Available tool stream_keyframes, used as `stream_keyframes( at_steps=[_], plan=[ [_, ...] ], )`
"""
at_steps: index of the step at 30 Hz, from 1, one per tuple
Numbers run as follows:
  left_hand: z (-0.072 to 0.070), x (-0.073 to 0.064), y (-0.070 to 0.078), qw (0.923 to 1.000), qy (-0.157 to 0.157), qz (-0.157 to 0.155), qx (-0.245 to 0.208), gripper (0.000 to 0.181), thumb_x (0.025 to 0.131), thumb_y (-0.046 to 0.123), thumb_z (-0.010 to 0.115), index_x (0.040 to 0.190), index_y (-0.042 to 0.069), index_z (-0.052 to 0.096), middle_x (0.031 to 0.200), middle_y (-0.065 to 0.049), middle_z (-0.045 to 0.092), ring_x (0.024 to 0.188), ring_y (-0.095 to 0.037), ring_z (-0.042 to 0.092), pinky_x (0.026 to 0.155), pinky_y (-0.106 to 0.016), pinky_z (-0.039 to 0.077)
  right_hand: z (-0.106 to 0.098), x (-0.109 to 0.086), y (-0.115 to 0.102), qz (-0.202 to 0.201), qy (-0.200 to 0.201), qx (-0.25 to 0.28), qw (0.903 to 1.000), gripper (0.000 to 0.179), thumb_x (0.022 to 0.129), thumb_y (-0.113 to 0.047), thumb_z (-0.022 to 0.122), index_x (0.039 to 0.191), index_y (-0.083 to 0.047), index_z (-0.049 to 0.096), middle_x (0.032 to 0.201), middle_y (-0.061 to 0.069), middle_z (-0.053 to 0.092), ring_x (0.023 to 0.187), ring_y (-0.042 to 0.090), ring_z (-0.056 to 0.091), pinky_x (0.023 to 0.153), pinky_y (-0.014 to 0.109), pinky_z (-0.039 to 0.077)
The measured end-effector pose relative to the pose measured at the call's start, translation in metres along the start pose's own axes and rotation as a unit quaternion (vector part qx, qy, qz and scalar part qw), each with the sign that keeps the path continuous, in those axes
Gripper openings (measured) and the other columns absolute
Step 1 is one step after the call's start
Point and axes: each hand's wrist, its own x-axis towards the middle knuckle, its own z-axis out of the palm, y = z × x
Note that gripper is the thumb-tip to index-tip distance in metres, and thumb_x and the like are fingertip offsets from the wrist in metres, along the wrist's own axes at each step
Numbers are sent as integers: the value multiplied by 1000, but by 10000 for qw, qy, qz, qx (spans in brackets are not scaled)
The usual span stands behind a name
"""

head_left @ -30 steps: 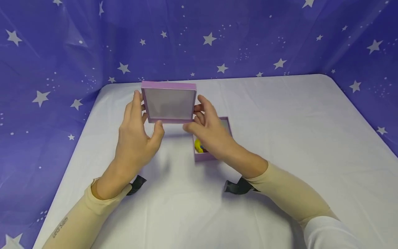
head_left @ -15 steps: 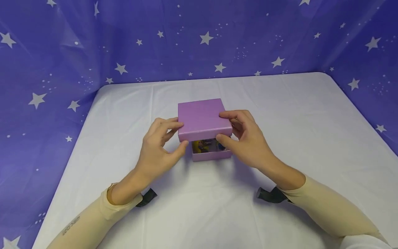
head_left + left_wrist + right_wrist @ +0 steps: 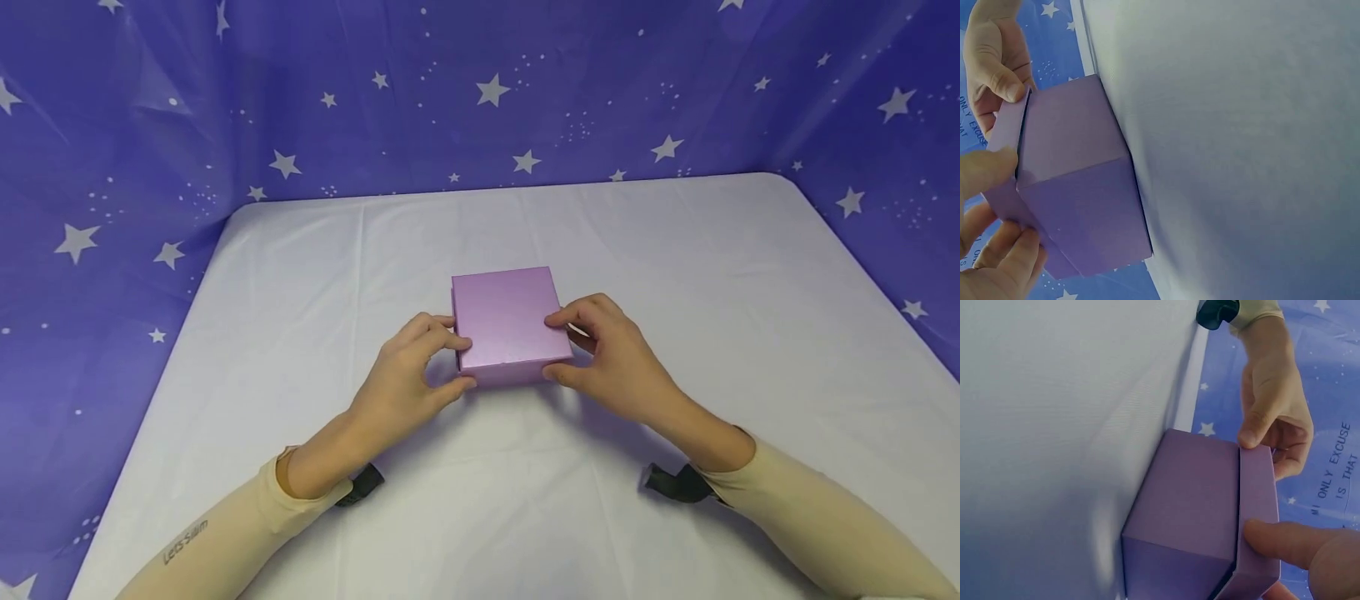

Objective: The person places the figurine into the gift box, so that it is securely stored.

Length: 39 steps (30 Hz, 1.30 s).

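A purple square lid [image 3: 506, 312] sits over the matching box base [image 3: 1072, 131] on the white table, and the box's contents are hidden beneath it. In the wrist views a thin dark gap shows between the lid's rim and the base. My left hand [image 3: 401, 371] holds the lid at its near left corner, thumb on the front edge and fingers along the side and top. My right hand [image 3: 618, 358] grips the lid's right side, its thumb [image 3: 1272, 537] on the front of the rim and a forefinger on top.
White cloth covers the table [image 3: 750, 333]. A blue curtain [image 3: 420, 133] with stars hangs behind and at both sides. A dark wrist camera [image 3: 362, 485] sticks out under the left sleeve, and another [image 3: 675, 483] under the right.
Both hands have turned the lid from upright to flat, carried it rightward and lowered it over the box base. The yellow and dark contents seen earlier are now covered.
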Motion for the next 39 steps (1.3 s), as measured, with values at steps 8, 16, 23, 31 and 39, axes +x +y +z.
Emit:
stream_keyframes(
  at_steps=[8, 16, 23, 31, 39],
  plan=[
    [3, 4, 4, 9995, -201, -165, 158, 38, 72, 4, 86, 105, 4, 68, 108, -3, 58, 123, -22, 52, 98, -31, 46, 2, -2, 11, -6, -192, -408, 9990, 49, 71, -2, 86, 112, -8, 61, 114, 3, 54, 112, 18, 58, 94, 27, 49],
    [-6, 3, 9, 9974, -277, -469, 472, 39, 70, 7, 86, 104, 2, 67, 104, -2, 60, 105, -18, 60, 90, -31, 50, 5, -1, 11, -427, 15, -49, 9991, 51, 71, 0, 85, 117, -11, 65, 115, 0, 55, 108, 17, 61, 90, 29, 51],
    [-2, 1, 4, 9963, -471, -611, 372, 37, 69, 4, 87, 99, 3, 66, 101, -1, 60, 95, -14, 58, 83, -28, 51, 8, -2, 10, -334, -173, -299, 9988, 49, 72, 0, 84, 116, -8, 64, 114, 1, 55, 109, 17, 61, 90, 32, 52],
    [-5, 1, 11, 9890, -1070, -814, 614, 30, 80, 19, 79, 103, 5, 67, 107, 0, 59, 96, -19, 60, 82, -32, 51, -3, -12, 14, -385, -380, -548, 9970, 46, 80, -12, 81, 123, -11, 62, 122, -2, 55, 115, 16, 56, 91, 30, 51],
    [-37, -2, 28, 9469, -1046, -931, 2896, 89, 84, 68, 54, 157, 30, 20, 161, -15, 11, 144, -47, 4, 103, -74, 18, -57, -12, 25, -430, -133, -3719, 9272, 85, 90, -55, 59, 157, -22, 19, 163, 11, 0, 146, 36, -8, 114, 61, 4]
  ],
)
